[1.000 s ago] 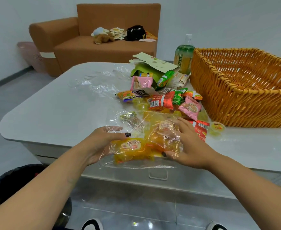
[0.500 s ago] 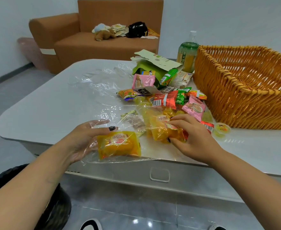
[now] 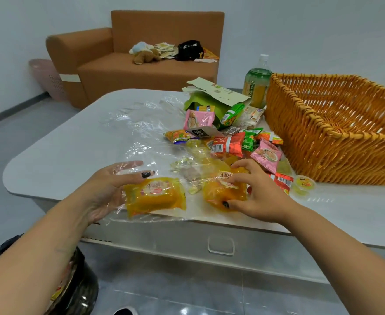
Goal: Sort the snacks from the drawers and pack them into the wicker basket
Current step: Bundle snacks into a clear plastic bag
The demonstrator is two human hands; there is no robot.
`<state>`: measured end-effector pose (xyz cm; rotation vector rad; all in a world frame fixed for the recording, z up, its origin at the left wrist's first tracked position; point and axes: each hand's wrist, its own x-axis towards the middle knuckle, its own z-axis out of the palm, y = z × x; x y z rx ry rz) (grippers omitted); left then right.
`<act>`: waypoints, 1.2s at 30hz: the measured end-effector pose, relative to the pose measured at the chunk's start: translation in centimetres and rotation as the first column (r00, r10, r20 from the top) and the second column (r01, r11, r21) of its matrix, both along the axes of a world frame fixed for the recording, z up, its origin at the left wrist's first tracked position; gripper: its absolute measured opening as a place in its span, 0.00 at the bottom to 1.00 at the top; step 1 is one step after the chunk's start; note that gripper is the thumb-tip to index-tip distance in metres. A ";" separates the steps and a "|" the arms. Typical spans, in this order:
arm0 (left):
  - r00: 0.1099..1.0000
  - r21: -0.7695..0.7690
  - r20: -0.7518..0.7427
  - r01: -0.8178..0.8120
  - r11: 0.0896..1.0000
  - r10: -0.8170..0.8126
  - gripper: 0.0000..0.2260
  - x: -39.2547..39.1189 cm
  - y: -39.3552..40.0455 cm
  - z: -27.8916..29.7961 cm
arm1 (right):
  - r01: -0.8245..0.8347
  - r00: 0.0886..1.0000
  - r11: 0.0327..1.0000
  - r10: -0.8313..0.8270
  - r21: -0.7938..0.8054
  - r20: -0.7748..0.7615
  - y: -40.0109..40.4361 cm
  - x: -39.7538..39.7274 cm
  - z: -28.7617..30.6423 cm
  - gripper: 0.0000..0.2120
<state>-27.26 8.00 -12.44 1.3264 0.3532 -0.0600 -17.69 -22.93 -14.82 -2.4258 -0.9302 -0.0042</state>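
The surface (image 3: 73, 153) is seen as smooth, pale and faintly glossy, overlaid by crinkled clear plastic film (image 3: 132, 123). The snack packets (image 3: 229, 146) are wrapped in shiny printed foil and plastic. The basket (image 3: 327, 142) is woven of rough orange wicker. The sofa (image 3: 141, 71) is covered in matt brown cloth.

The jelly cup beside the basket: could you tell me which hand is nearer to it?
Right. The right hand lies just left of the jelly cup; the left hand is far across.

Pale walls (image 3: 300, 23), grey glossy floor (image 3: 187, 289), brown sofa (image 3: 141, 64), white table (image 3: 73, 144)
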 end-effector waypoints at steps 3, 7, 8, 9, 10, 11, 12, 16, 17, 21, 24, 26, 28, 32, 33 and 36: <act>0.995 0.008 0.047 -0.088 0.996 0.088 0.47 -0.2 2.1 0.1 | 0.066 0.998 0.998 -0.066 -0.026 -0.002 -0.6 0.3 0.3 0.21; 0.984 -0.044 0.078 -0.155 0.987 0.158 0.24 -0.9 4.1 0.9 | 0.174 0.982 0.981 -0.167 -0.081 0.086 -0.3 0.2 -0.1 0.23; 0.983 -0.055 0.083 -0.160 0.986 0.164 0.22 -1.1 4.5 1.1 | 0.196 0.976 0.976 -0.186 -0.090 0.110 -0.1 0.1 -0.2 0.24; 0.983 -0.061 0.096 -0.154 0.986 0.159 0.25 -1.4 4.8 1.3 | 0.212 0.972 0.973 -0.200 -0.095 0.122 0.0 0.0 -0.3 0.24; 0.984 -0.055 0.108 -0.138 0.989 0.143 0.32 -1.5 5.0 1.4 | 0.220 0.971 0.971 -0.209 -0.093 0.114 0.1 0.1 -0.3 0.24; 0.986 -0.044 0.108 -0.122 0.992 0.126 0.40 -1.7 5.0 1.6 | 0.219 0.973 0.973 -0.212 -0.076 0.091 0.1 0.0 -0.1 0.22; 0.989 -0.036 0.101 -0.104 0.994 0.107 0.44 -1.9 4.9 1.6 | 0.213 0.976 0.976 -0.211 -0.035 0.062 0.1 0.1 0.2 0.20; 0.994 -0.006 0.102 -0.028 1.000 0.029 0.42 -2.1 3.8 1.6 | 0.282 0.947 0.914 -0.314 0.293 0.066 -0.3 -0.5 2.8 0.16; 0.994 -0.008 0.110 -0.011 1.000 0.012 0.46 -2.1 3.5 1.5 | 0.299 0.937 0.889 -0.343 0.347 0.072 -0.5 -0.9 3.6 0.16; 0.986 -0.010 0.155 0.059 0.998 -0.057 0.49 -2.0 2.0 1.9 | 0.203 0.954 0.924 -0.261 0.324 0.148 -0.5 -3.1 5.5 0.16; 0.980 0.001 0.178 0.093 0.996 -0.092 0.49 -1.7 0.7 2.2 | 0.147 0.955 0.943 -0.214 0.297 0.207 0.1 -4.1 5.4 0.16; 0.973 0.004 0.195 0.129 0.992 -0.127 0.48 -1.5 -0.4 2.5 | 0.151 0.946 0.939 -0.227 0.308 0.230 0.4 -4.2 5.4 0.18; 0.965 0.015 0.201 0.169 0.986 -0.168 0.48 -1.4 -1.6 2.7 | 0.132 0.936 0.943 -0.221 0.306 0.275 0.5 -4.4 5.6 0.17; 0.953 0.031 0.196 0.229 0.973 -0.230 0.44 -1.3 -4.0 3.0 | 0.074 0.969 0.914 -0.160 0.398 0.188 0.9 -5.0 5.7 0.13; 0.951 0.027 0.196 0.237 0.971 -0.238 0.42 -1.3 -4.4 3.1 | 0.073 0.982 0.900 -0.141 0.429 0.128 1.0 -5.2 5.6 0.15; 0.952 0.029 0.182 0.243 0.970 -0.245 0.40 -1.2 -5.5 3.3 | 0.082 0.996 0.879 -0.089 0.469 -0.006 1.3 -5.1 5.0 0.17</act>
